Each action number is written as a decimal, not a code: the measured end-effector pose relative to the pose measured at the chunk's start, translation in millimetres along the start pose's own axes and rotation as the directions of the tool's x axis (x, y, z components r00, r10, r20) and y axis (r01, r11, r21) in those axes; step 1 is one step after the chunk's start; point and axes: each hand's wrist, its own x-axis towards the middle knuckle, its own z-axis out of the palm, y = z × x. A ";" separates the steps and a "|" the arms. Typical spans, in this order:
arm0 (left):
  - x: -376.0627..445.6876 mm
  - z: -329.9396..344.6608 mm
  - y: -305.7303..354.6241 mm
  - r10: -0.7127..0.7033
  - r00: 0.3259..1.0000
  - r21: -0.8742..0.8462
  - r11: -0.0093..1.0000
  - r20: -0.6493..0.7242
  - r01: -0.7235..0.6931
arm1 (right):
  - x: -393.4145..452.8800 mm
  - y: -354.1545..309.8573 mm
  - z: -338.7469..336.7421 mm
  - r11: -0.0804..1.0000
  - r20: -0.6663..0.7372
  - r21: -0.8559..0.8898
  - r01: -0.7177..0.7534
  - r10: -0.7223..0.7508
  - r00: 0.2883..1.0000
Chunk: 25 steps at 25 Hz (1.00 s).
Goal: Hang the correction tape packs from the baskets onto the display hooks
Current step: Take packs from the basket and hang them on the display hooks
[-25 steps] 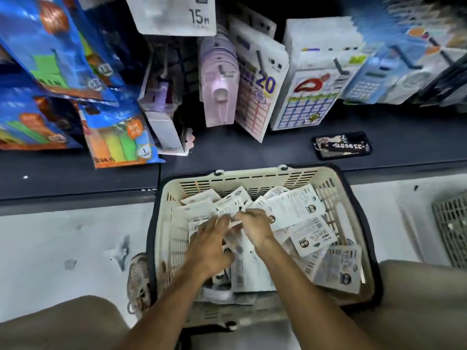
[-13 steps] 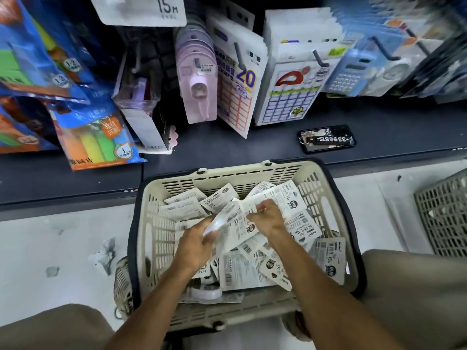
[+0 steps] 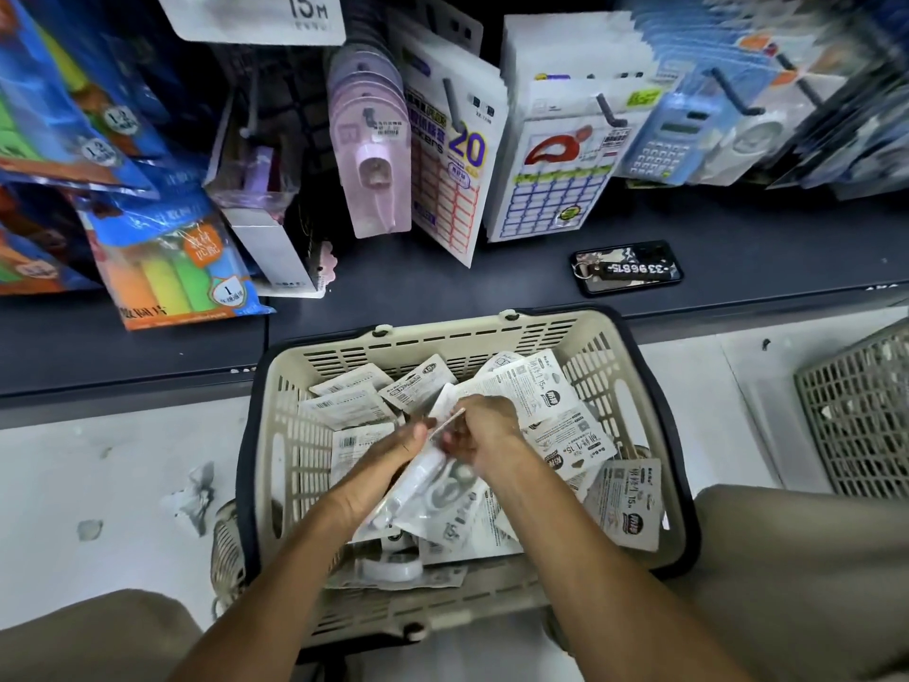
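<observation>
At the frame's centre a stack of packs (image 3: 433, 489) is held edge-up over the basket (image 3: 280, 435), the left hand (image 3: 388, 455) and right hand (image 3: 484, 425) both grasping it with curled fingers. More packs (image 3: 624, 504) lie loose in the basket. Above it, on the dark shelf (image 3: 492, 287), lies a phone (image 3: 627, 271).

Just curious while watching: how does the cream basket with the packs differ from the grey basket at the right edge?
The cream basket is cream with a dark rim; the grey basket is grey. The cream one sits in full view under both hands and holds correction tape packs; the grey one is cut off by the frame, contents unseen. Both have slotted plastic walls and stand on the pale floor.
</observation>
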 end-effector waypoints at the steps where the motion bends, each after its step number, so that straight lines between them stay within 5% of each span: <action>1: -0.7 2.8 -2.1 -0.030 0.999 0.014 0.999 0.037 0.030 | 1.1 5.8 3.7 0.998 -0.083 -0.038 0.046 -0.049 0.995; 6: 9.1 12.8 -20.1 -0.206 0.979 0.053 0.977 0.003 0.205 | 5.8 23.3 -5.9 0.978 -0.105 -0.199 0.054 -0.076 0.992; 8: 13.3 13.1 -24.5 -0.295 0.952 0.018 0.955 -0.087 0.297 | 10.4 27.6 -29.3 0.814 -0.180 -0.544 0.205 -0.351 0.919; 10: 16.5 10.7 -27.4 -0.371 0.921 0.010 0.927 -0.116 0.375 | 12.1 33.0 -52.3 0.612 -0.177 -0.765 0.201 -0.501 0.847; 11: 18.1 5.7 -27.5 -0.384 0.917 -0.024 0.923 -0.110 0.383 | 14.3 37.8 -59.3 0.622 -0.154 -0.762 0.179 -0.442 0.884; 13: 18.5 -6.5 -27.5 -0.388 0.921 -0.190 0.905 -0.005 0.380 | 14.3 48.3 -61.9 0.826 -0.069 -0.553 0.106 -0.172 0.983; 15: 16.0 -5.9 -27.7 -0.402 0.913 -0.242 0.881 0.073 0.408 | 12.8 55.7 -61.7 0.951 0.024 -0.309 0.020 -0.013 1.000; 18: 16.1 12.6 -33.8 -0.349 0.935 -0.057 0.937 -0.058 0.346 | 13.5 61.6 -59.0 0.988 0.156 -0.157 0.001 0.024 0.988; 21: 15.5 24.4 -41.0 -0.194 0.925 -0.111 0.980 -0.327 0.166 | 13.9 68.0 -52.0 0.982 0.212 -0.186 0.005 0.036 0.977; 25: 8.3 15.4 -43.3 -0.195 0.941 -0.153 0.976 -0.275 0.158 | 10.2 72.9 -37.7 0.971 0.219 -0.206 0.120 -0.074 0.973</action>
